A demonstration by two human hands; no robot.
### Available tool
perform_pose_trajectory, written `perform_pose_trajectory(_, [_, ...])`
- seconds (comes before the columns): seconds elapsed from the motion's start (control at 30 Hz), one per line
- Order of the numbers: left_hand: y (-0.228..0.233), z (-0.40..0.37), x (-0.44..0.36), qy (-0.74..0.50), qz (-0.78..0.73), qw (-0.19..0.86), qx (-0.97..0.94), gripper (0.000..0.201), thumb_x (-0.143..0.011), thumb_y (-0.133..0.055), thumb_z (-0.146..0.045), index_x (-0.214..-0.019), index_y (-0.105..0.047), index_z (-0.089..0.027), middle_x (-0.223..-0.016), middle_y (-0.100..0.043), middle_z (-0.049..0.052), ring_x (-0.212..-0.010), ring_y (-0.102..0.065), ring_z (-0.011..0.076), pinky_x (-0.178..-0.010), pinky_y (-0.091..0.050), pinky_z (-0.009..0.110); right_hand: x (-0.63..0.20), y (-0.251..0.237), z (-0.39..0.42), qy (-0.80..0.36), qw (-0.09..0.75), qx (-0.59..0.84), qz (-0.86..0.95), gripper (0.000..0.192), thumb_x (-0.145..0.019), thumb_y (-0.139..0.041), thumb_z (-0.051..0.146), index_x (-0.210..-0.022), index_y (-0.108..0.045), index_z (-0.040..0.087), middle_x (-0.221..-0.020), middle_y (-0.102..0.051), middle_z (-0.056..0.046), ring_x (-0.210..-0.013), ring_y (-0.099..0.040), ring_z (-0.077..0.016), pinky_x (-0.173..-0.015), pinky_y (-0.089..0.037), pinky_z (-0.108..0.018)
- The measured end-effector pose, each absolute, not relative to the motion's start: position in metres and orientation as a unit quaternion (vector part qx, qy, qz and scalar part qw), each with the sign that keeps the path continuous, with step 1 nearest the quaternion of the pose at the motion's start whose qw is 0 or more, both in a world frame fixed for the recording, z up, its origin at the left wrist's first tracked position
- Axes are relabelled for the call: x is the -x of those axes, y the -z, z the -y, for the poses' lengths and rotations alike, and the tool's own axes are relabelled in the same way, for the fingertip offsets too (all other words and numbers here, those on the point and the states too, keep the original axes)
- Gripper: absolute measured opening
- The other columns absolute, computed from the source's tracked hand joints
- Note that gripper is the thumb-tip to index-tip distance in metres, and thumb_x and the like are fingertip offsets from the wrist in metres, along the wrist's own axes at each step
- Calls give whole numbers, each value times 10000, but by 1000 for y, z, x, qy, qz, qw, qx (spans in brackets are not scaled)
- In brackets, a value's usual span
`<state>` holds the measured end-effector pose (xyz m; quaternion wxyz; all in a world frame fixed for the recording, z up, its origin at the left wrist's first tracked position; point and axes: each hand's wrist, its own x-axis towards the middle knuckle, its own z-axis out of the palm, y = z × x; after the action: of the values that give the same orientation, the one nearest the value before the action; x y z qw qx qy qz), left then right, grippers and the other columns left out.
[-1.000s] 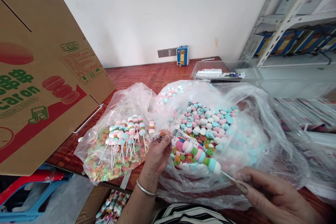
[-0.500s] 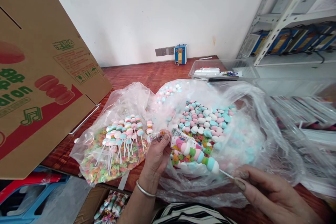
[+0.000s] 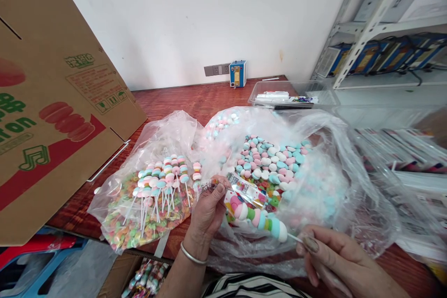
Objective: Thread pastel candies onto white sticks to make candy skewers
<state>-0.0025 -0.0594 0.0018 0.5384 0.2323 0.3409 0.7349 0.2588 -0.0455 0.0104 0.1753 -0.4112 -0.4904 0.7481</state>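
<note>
Your right hand (image 3: 335, 263) is pinching the white stick of the pastel candy skewer (image 3: 258, 218) while your left hand (image 3: 208, 208) is gripping the clear printed wrapper (image 3: 244, 188), so the mouth is staying open.

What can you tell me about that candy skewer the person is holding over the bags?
The candy skewer is a thin white stick threaded with round pastel pieces: pink, white, green and blue, soft-looking like marshmallow. It lies tilted, its top end up-left. That end sits inside a clear printed sleeve pinched by the left hand. The right hand grips the bare stick end between fingertips. It hangs just above the large clear bag of loose candies.
</note>
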Motion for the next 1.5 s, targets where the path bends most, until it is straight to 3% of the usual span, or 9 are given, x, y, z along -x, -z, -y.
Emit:
perform_pose_trajectory(0.17, [-3,60,1,-729,-361,551,-185,227,-727,-807,-299,-764,-649,-140,-743,-551,-7,-671,-502,86,-654,-432,190,-260,-4,49,-731,243,406,491,419,-861,-603,594,-792,-603,181,-540,-487,58,-394,-275,-17,-370,-193,-138])
perform_pose_trajectory(0.43, [-5,60,-7,-726,-380,550,-165,202,-726,-810,-285,-751,-670,-141,-669,-556,-22,-613,-514,76,-635,-459,191,-252,-20,53,-670,267,432,541,399,-824,-636,605,-836,-614,207,-534,-388,81,-407,-270,-43,-359,-204,-154])
perform_pose_trajectory(0.53, [-6,60,-11,-723,-388,553,-145,246,-683,-841,-303,-768,-677,-142,-709,-590,-14,-648,-541,86,-655,-471,200,-249,-23,52,-601,296,453,588,370,-822,-646,576,-803,-646,206,-551,-454,52,-442,-363,-74,-380,-301,-166])
perform_pose_trajectory(0.7, [-7,60,-14,-718,-389,553,-163,232,-685,-838,-292,-780,-691,-141,-772,-633,1,-698,-565,92,-693,-473,198,-249,-17,45,-514,313,433,671,272,-825,-667,479,-796,-677,209,-709,-625,-6,-655,-561,-149,-589,-484,-198])
perform_pose_trajectory(0.87, [-12,59,-19,-725,-377,542,-197,161,-750,-786,-280,-799,-702,-152,-862,-676,36,-855,-623,143,-818,-492,239,-244,-18,48,-508,308,456,663,306,-859,-603,506,-789,-648,212,-637,-544,23,-585,-485,-135,-544,-440,-210])
perform_pose_trajectory(1.0, [-19,57,-27,-743,-319,568,-155,129,-793,-751,-265,-862,-678,-184,-928,-683,35,-972,-644,187,-859,-517,299,-238,-19,52,-510,313,441,669,345,-874,-585,515,-738,-637,203,-688,-579,8,-645,-522,-149,-590,-439,-226])
perform_pose_trajectory(1.23, [-30,51,-35,-762,-248,597,-47,114,-807,-737,-213,-867,-651,-170,-777,-583,-17,-784,-612,112,-880,-540,311,-217,-4,66,-806,260,368,384,432,-911,-499,599,-800,-576,189,-439,-194,137,-376,-158,-53,-422,-306,-195])
perform_pose_trajectory(1.37, [-31,45,-36,-762,-286,581,2,84,-822,-711,-214,-816,-647,-158,-765,-604,7,-688,-593,108,-777,-554,280,-210,1,72,-790,262,365,417,402,-927,-492,573,-780,-516,200,-461,-296,120,-352,-212,-41,-379,-209,-172])
perform_pose_trajectory(1.5, [-30,41,-36,-763,-303,570,18,96,-810,-717,-210,-792,-639,-157,-764,-610,7,-675,-589,108,-739,-547,268,-213,6,68,-549,301,396,672,315,-976,-452,443,-793,-555,208,-551,-518,36,-457,-470,-107,-442,-348,-209])
